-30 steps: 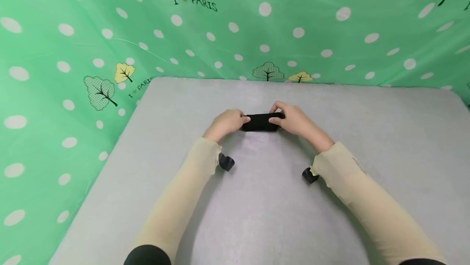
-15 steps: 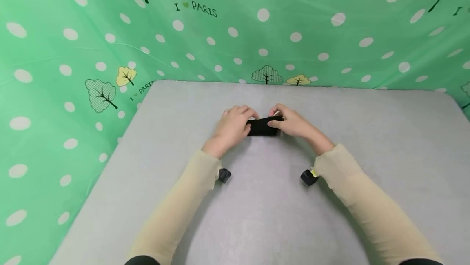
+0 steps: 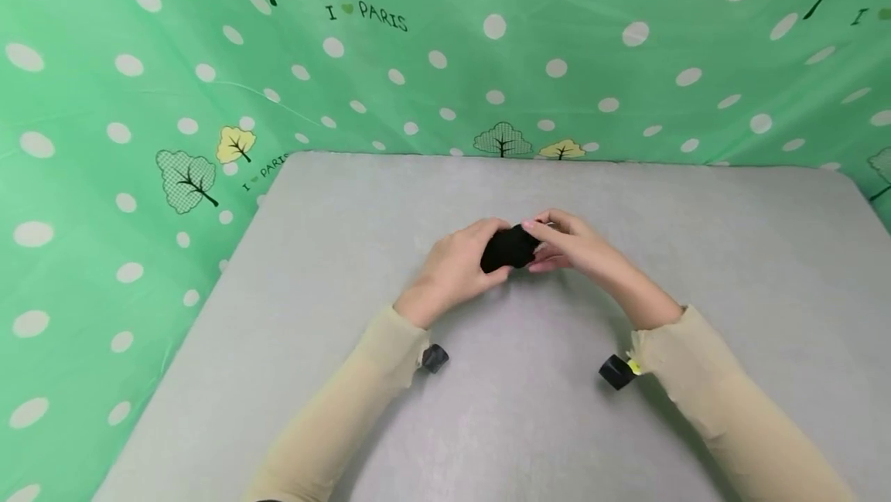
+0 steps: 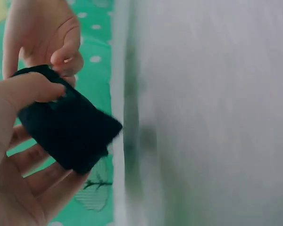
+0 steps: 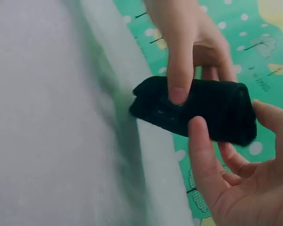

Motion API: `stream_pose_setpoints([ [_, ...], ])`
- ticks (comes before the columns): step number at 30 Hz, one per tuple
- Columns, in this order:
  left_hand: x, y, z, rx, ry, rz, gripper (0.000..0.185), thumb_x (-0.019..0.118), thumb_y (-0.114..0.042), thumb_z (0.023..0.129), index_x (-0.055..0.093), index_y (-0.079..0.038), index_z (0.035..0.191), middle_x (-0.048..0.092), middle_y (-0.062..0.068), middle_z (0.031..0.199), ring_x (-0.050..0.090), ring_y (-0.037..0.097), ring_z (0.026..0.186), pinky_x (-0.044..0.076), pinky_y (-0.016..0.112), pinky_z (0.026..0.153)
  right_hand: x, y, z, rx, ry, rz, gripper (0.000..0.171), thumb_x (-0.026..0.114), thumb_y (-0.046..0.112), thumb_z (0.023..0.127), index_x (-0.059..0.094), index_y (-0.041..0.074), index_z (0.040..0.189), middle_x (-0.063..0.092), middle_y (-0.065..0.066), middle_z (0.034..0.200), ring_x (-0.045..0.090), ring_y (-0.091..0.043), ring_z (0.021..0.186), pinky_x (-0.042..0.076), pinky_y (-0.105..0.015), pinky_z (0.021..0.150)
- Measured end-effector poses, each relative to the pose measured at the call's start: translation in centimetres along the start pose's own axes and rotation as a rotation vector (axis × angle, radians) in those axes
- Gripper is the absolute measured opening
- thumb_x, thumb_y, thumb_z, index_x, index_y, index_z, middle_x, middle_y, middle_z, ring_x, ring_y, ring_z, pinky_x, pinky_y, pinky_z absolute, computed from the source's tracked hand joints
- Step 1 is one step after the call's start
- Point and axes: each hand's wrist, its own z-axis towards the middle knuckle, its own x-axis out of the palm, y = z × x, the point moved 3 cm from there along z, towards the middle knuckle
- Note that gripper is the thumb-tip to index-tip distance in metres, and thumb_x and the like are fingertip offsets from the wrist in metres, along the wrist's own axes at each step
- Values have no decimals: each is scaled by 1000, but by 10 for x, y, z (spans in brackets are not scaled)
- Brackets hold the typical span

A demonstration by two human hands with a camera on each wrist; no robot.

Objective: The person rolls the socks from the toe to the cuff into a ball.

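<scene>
I see both hands closed up since 1 s ago: left hand & right hand together pinching black cloth bundle, now lifted just above grey table, so fold's prob nearly done.

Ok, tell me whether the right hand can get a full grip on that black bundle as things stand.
Probably yes: the right hand already pinches one end of the black bundle, lifted off the grey table; only the left hand gripping the other end crowds it.
</scene>
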Motion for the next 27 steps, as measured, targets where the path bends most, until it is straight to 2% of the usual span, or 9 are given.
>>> stream_pose_setpoints([
  [2, 1, 1, -1, -31, -10, -177, 53, 75, -29, 88, 53, -14, 134, 64, 4, 132, 67, 21, 111, 56, 37, 93, -3, 1, -8, -52, -10, 34, 42, 51, 32, 104, 47, -4, 125, 59, -8, 108, 69, -11, 86, 60, -32, 84],
  [5, 3, 2, -1, -65, -8, -463, 48, 76, -22, 88, 54, -11, 129, 64, 7, 128, 69, 24, 107, 57, 31, 89, -7, 0, -19, -152, -18, 48, 35, 54, 22, 103, 49, -5, 125, 62, 2, 106, 69, -9, 92, 59, -30, 86],
  [7, 5, 1, -2, -79, 9, -613, 45, 75, -18, 88, 54, -9, 127, 64, 9, 125, 69, 26, 105, 58, 29, 88, -7, -1, -24, -217, -15, 41, 31, 56, 12, 101, 50, -6, 124, 63, 4, 108, 69, -7, 95, 58, -28, 86],
  [9, 7, 0, -2, -85, 30, -712, 42, 74, -16, 89, 54, -7, 125, 63, 11, 125, 70, 27, 105, 57, 28, 90, -8, -3, -27, -266, -20, 30, 28, 57, 5, 99, 51, -7, 123, 63, 6, 109, 68, -6, 96, 58, -27, 86],
  [11, 8, -2, -3, -83, 55, -763, 41, 72, -14, 90, 54, -5, 125, 63, 13, 125, 69, 28, 108, 56, 29, 94, -7, -5, -28, -294, -42, 21, 24, 57, 2, 97, 52, -6, 119, 63, 7, 106, 67, -6, 93, 57, -25, 84],
  [14, 9, -6, -4, -75, 88, -788, 41, 67, -16, 95, 54, -3, 131, 62, 15, 130, 67, 28, 114, 53, 31, 100, -7, -7, -28, -307, -86, 17, 16, 59, 1, 96, 55, -4, 112, 64, 8, 96, 65, -7, 85, 57, -24, 80],
  [18, 9, -9, -6, -56, 110, -829, 42, 53, -16, 102, 48, 0, 140, 61, 19, 132, 62, 22, 118, 50, 28, 101, -5, -8, -29, -329, -127, 21, 7, 59, 1, 97, 57, -1, 104, 64, 8, 89, 64, -7, 78, 56, -22, 76],
  [22, 9, -13, -5, -44, 76, -915, 39, 46, -12, 105, 45, 5, 140, 59, 24, 129, 59, 20, 110, 48, 23, 93, -3, -8, -31, -370, -166, 27, 7, 60, 0, 95, 59, 0, 102, 65, 9, 91, 65, -7, 81, 55, -19, 76],
  [27, 9, -17, -4, -93, -19, -953, 40, 51, -10, 102, 37, 1, 138, 58, 25, 132, 64, 28, 111, 51, 25, 90, 3, -7, -35, -435, -218, 23, 8, 62, -1, 94, 62, -4, 102, 66, 12, 91, 63, -4, 83, 53, -16, 77],
])
